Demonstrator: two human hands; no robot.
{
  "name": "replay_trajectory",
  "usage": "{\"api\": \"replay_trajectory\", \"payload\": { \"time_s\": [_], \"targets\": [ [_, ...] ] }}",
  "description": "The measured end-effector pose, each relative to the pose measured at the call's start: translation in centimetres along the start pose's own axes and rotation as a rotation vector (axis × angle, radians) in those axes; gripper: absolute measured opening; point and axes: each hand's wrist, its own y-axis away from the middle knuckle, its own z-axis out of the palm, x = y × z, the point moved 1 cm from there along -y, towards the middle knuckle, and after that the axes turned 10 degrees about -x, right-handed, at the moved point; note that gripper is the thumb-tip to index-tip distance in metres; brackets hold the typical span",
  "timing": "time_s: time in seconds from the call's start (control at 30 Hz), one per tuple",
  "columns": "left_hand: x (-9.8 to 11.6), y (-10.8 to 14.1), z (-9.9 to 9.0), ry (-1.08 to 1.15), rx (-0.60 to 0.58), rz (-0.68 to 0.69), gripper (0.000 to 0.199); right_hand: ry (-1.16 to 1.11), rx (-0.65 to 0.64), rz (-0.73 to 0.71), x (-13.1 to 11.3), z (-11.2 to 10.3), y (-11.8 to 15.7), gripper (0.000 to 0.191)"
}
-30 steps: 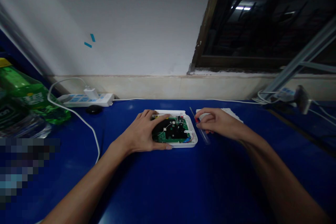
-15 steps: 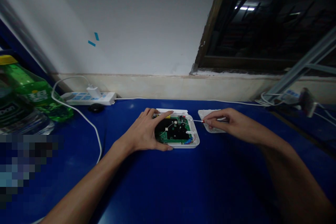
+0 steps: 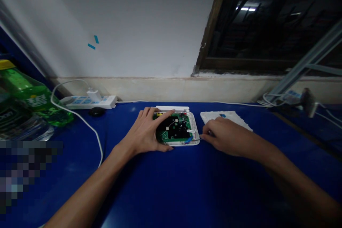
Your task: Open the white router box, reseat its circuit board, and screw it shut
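An opened white device case (image 3: 197, 128) lies on the blue table (image 3: 160, 192), its green circuit board (image 3: 184, 121) with a black cover and thin wires facing up. Around the left end of the case, my left hand (image 3: 149, 130) is wrapped, thumb at the near edge and fingers across the far side. My right hand (image 3: 217, 135) is closed just right of the case, pinching a thin tool (image 3: 199, 139) whose tip reaches the near right corner by the blue wire part (image 3: 188, 140). Behind that hand lies a white cover panel (image 3: 235, 117), partly hidden.
A power strip (image 3: 107, 102) with a plugged-in white charger (image 3: 94, 95) sits by the wall, a black mouse-like object (image 3: 96, 111) before it. Green bottles (image 3: 34, 94) stand at left, beside a white cable (image 3: 88, 124). A metal frame (image 3: 301, 64) rises at right.
My right hand has moved nearer with the tool, from the far right part of the case to its near right corner. More of the white panel shows. The left hand keeps its hold.
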Motion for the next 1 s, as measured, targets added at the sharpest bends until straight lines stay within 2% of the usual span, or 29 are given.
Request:
{"api": "replay_trajectory", "payload": {
  "time_s": [0.23, 0.37, 0.5, 0.63, 0.8, 1.0],
  "targets": [
    [-0.2, 0.0, 0.3, 0.046, -0.046, -0.017, 0.112, -0.440, -0.167, 0.011, 1.9, 1.3, 0.8, 0.043],
    [-0.5, 0.1, 0.8, 0.110, -0.128, -0.017, 0.111, -0.675, -0.263, 0.013, 3.3, 2.7, 1.1, 0.051],
    [-1.1, 0.3, 0.9, 0.175, -0.144, 0.012, 0.092, -0.810, -0.270, -0.056, 4.2, 4.3, 1.1, 0.055],
    [-1.7, 0.2, 0.5, 0.205, -0.145, 0.065, 0.086, -0.863, -0.274, -0.087, 4.4, 4.8, 1.0, 0.052],
    [-2.0, 0.1, 0.3, 0.169, -0.155, 0.094, 0.077, -0.773, -0.299, -0.065, 4.4, 3.6, 1.4, 0.053],
    [-1.8, 0.2, 0.3, 0.189, -0.147, 0.048, 0.090, -0.740, -0.338, -0.078, 4.2, 3.6, 1.7, 0.052]
  ]
}}
